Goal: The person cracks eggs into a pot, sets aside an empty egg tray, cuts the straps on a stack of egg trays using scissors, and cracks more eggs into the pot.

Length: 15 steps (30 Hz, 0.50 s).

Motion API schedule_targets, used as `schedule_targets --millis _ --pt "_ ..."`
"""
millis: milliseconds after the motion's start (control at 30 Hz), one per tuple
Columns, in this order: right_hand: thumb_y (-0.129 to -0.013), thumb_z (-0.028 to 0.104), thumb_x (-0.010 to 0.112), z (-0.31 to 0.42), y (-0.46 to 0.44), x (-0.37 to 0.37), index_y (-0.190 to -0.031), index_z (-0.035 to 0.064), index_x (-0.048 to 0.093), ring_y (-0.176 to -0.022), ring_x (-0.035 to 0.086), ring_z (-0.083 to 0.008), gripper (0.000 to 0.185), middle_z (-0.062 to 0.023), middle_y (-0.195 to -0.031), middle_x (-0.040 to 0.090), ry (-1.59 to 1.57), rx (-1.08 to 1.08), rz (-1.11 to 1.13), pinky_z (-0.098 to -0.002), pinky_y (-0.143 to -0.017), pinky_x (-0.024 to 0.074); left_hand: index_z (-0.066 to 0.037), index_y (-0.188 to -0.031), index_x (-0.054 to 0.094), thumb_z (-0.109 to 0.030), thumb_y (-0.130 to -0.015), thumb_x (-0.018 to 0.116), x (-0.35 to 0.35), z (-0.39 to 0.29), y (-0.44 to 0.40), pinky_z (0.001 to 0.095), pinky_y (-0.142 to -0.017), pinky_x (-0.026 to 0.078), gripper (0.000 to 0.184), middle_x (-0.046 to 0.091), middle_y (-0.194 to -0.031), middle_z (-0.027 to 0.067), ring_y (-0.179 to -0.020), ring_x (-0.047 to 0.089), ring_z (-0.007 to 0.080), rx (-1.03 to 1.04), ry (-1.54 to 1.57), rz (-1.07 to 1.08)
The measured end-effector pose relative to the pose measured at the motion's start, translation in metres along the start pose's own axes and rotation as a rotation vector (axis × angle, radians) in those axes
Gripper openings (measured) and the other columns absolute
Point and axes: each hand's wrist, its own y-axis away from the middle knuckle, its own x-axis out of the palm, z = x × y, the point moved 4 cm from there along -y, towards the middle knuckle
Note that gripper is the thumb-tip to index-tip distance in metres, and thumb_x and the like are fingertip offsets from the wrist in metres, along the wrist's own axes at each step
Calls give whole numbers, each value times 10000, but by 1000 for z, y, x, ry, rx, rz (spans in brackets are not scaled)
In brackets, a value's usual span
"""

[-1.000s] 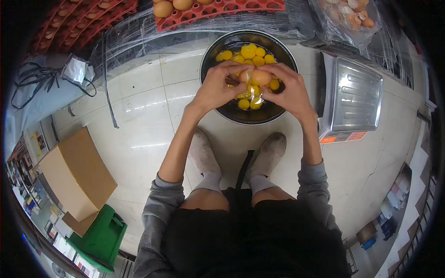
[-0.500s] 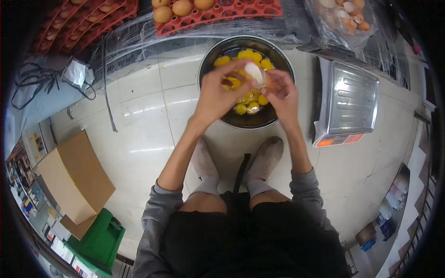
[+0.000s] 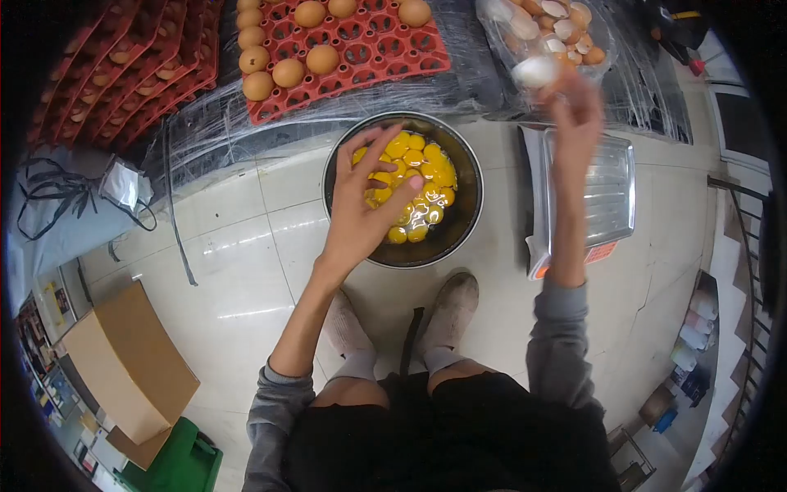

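Note:
My left hand (image 3: 365, 193) is over the left part of a dark round bowl (image 3: 469, 209), fingers spread and nothing in them. Many egg yolks (image 3: 418, 217) lie in clear liquid in the bowl. My right hand (image 3: 574, 107), blurred by motion, is at the near edge of a clear plastic bag of broken shells (image 3: 571, 33). At its fingertips is a whitish eggshell (image 3: 537, 72); whether the fingers still grip it is unclear. Whole brown eggs (image 3: 288, 73) stand in a red egg tray (image 3: 361, 78) beyond the bowl.
A metal-topped scale (image 3: 608, 197) stands right of the bowl. Stacked red trays of eggs (image 3: 131, 66) are at the upper left. A cardboard box (image 3: 131, 361) and a green bin (image 3: 176, 463) lie at the lower left. My shoes are below the bowl.
My hands have parted. The right moved from the bowl to the shell bag with the shell; the left stayed above the bowl and spread its fingers. The view shifted, showing more of the egg tray.

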Motion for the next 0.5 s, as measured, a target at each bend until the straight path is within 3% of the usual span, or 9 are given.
schedule_targets --millis 100,133,200,267,400,467,500 --pt "-810 301 676 32 -63 -13 -1103 -4 554 -1019 571 -225 440 -135 -1080 599 646 -434 -194 -352 -877 438 -103 -1242 532 -123 -813 651 -8 19 11 272 -813 456 446 378 -1295 78 -988 521 149 -70 -110 8" --pt "-810 301 676 24 -77 -18 -1103 -4 554 -1019 571 -225 440 -135 -1080 599 642 -439 -189 -352 -877 438 -97 -1214 551 -119 -814 649 -8 25 16 273 -816 456 413 391 -1289 76 -979 530 148 -72 -107 30" --pt "-811 327 667 23 -94 -5 -1089 2 578 -1053 548 -263 436 -160 -1085 593 951 -585 -190 -367 -906 412 -92 -1185 570 -115 -815 648 -15 29 20 273 -819 456 379 404 -1284 74 -971 539 147 -78 -99 21" --pt "-778 318 692 18 -90 17 -1099 17 579 -1063 529 -303 454 -163 -1091 587 873 -647 -106 -372 -921 396 -89 -1155 592 -114 -818 643 -30 29 24 275 -821 458 343 437 -1263 75 -951 552 150 -60 -212 -33" --pt "-746 222 700 3 -41 131 -1074 33 569 -1037 551 -265 401 -103 -1074 590 647 -647 443 -346 -893 421 -87 -1143 599 -107 -818 635 -53 33 26 282 -818 463 327 461 -1245 82 -950 553 154 -152 -188 -131" --pt "-723 140 664 13 -12 180 -1149 -9 454 -981 530 -366 498 -210 -1080 508 629 -634 655 -442 -819 453 -79 -1139 598 -101 -820 629 -54 32 28 289 -815 467 320 471 -1235 84 -949 554 161 -121 -147 -131" --pt "-723 140 664 11 -7 198 -1149 -9 454 -981 530 -366 498 -210 -1080 508 618 -632 659 -442 -819 453 -73 -1128 599 -99 -820 629 -53 31 30 295 -819 468 311 466 -1237 89 -947 554 166 -139 -155 -119"
